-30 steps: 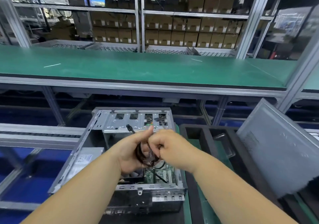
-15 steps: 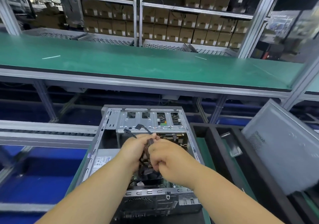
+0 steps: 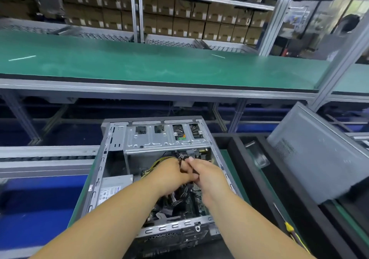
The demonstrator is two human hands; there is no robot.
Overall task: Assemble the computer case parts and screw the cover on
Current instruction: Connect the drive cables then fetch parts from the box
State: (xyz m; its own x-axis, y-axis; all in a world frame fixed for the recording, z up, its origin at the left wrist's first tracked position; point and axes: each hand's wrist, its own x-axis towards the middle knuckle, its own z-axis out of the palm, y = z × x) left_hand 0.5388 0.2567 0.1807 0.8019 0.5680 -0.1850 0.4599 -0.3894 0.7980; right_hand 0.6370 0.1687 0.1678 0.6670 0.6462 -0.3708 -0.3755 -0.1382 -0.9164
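Two hands' grip (image 3: 188, 169) clamped on cable bundle (image 3: 182, 156), above open case (image 3: 111, 139).

1. Both bare forearms reach forward side by side, angling in toward each other.
2. Left hand (image 3: 171, 173) has its fingers curled, thumb pressed against the right hand.
3. Right hand (image 3: 208, 175) sits knuckles up, just beside the left, fingers curled under and pinching at something hidden beneath.

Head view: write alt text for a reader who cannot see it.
Two bare hands, left hand and right hand, meet inside an open computer case, gripping a bundle of dark cables below its drive cage. A grey side cover leans to the right, with a green workbench beyond.
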